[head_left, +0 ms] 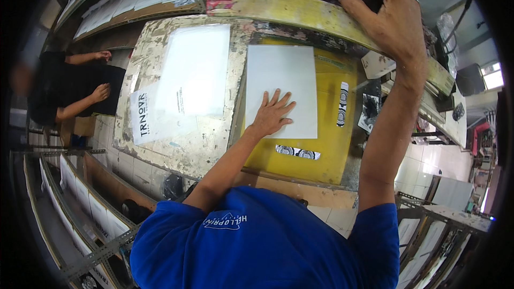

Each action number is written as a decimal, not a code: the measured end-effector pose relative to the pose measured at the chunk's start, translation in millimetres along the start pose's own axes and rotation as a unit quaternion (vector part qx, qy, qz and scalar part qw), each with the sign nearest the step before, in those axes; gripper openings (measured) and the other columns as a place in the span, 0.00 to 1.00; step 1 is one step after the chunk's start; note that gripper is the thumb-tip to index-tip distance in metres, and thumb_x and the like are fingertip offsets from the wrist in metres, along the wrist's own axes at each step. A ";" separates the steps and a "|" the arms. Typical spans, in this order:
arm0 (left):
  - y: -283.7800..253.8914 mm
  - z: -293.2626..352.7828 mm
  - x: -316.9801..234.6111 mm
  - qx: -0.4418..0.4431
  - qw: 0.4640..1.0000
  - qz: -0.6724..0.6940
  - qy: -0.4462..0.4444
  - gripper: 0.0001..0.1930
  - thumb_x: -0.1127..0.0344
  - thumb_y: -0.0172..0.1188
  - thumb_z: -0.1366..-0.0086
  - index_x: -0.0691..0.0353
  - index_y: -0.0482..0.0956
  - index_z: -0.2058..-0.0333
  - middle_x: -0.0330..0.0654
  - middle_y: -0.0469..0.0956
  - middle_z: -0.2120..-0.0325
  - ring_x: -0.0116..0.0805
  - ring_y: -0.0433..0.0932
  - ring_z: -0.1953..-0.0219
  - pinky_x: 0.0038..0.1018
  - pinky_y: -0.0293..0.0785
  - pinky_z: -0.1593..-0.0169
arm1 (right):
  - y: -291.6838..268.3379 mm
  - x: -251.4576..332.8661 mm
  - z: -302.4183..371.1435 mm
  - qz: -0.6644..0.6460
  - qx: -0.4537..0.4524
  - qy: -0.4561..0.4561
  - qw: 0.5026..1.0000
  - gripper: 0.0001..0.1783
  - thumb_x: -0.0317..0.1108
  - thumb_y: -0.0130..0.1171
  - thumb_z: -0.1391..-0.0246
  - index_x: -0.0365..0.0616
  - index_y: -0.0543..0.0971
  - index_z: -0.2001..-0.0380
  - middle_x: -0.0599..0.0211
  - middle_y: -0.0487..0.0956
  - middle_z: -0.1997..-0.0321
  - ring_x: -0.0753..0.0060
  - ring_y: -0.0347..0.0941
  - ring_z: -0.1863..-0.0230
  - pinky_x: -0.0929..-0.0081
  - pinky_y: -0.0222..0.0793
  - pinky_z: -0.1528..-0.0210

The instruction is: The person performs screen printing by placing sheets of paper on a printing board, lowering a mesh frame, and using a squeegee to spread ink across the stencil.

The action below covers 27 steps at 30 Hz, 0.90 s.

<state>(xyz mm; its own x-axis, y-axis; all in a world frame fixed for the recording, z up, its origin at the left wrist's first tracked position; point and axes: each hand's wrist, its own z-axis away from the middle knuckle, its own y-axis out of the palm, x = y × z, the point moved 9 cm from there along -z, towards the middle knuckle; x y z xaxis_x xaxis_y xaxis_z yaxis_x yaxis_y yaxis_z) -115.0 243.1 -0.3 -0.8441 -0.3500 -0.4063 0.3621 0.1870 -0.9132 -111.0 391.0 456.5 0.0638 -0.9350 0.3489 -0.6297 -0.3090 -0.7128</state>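
Note:
My left hand lies flat with its fingers spread on a blank white sheet. The sheet rests on a yellow board on the worktable. Two small strips with black round patterns lie on that board: one strip right of the sheet, another strip below it. Raised at the far side is an ink-stained wooden frame, smeared yellow and pink. My right hand is closed around its dark, paint-crusted upper part, thumb on the near face. Its fingertips are partly cut off by the top edge.
Left of the board, a stack of white sheets and a printed sheet lie on the paint-worn tabletop. A person in black sits at the far left. Racks of sheets stand lower left; another rack stands lower right.

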 end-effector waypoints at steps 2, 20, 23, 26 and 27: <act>9.5 -18.4 -16.6 0.012 0.999 0.019 0.032 0.34 0.43 0.58 0.32 0.45 0.67 0.30 0.41 0.54 0.25 0.54 0.43 0.22 0.61 0.33 0.24 | -0.4 -0.1 -1.0 -0.014 0.001 -0.006 1.000 0.23 0.39 0.66 0.56 0.38 0.87 0.57 0.50 0.87 0.63 0.55 0.86 0.62 0.66 0.79 0.54; 31.9 -18.4 -73.6 0.039 0.995 -0.006 0.094 0.35 0.42 0.56 0.32 0.46 0.66 0.30 0.41 0.53 0.24 0.52 0.43 0.22 0.63 0.31 0.24 | -2.9 5.2 0.5 0.024 0.019 -0.001 1.000 0.24 0.40 0.64 0.56 0.35 0.87 0.56 0.51 0.88 0.63 0.59 0.87 0.64 0.69 0.81 0.55; 29.3 -13.3 -76.1 0.001 0.993 -0.002 0.115 0.34 0.44 0.61 0.34 0.50 0.70 0.32 0.43 0.59 0.27 0.53 0.48 0.23 0.64 0.35 0.25 | -4.6 18.5 5.3 0.040 0.011 -0.016 0.999 0.24 0.40 0.63 0.55 0.35 0.87 0.56 0.52 0.88 0.63 0.61 0.86 0.65 0.69 0.81 0.56; 27.7 -10.8 -77.3 -0.021 0.992 0.002 0.125 0.34 0.44 0.61 0.34 0.50 0.71 0.33 0.44 0.60 0.28 0.53 0.50 0.24 0.62 0.38 0.25 | -0.7 4.6 3.8 0.002 0.034 0.018 0.999 0.24 0.40 0.63 0.55 0.36 0.87 0.56 0.53 0.88 0.64 0.63 0.86 0.66 0.69 0.81 0.57; 27.6 -10.9 -77.0 -0.017 0.992 0.003 0.124 0.34 0.44 0.61 0.34 0.50 0.71 0.33 0.43 0.60 0.28 0.52 0.51 0.24 0.62 0.39 0.25 | 3.1 0.9 0.5 -0.027 0.051 0.038 0.998 0.24 0.40 0.63 0.55 0.36 0.87 0.56 0.53 0.89 0.64 0.63 0.86 0.66 0.69 0.81 0.57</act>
<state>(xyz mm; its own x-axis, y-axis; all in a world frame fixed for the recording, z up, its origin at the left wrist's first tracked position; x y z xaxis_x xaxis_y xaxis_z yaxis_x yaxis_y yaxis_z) -44.3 285.2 6.2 -0.9153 -0.1122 -0.3868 0.3565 0.2209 -0.9078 -112.5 389.1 454.3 0.0338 -0.9015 0.4315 -0.5452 -0.3785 -0.7480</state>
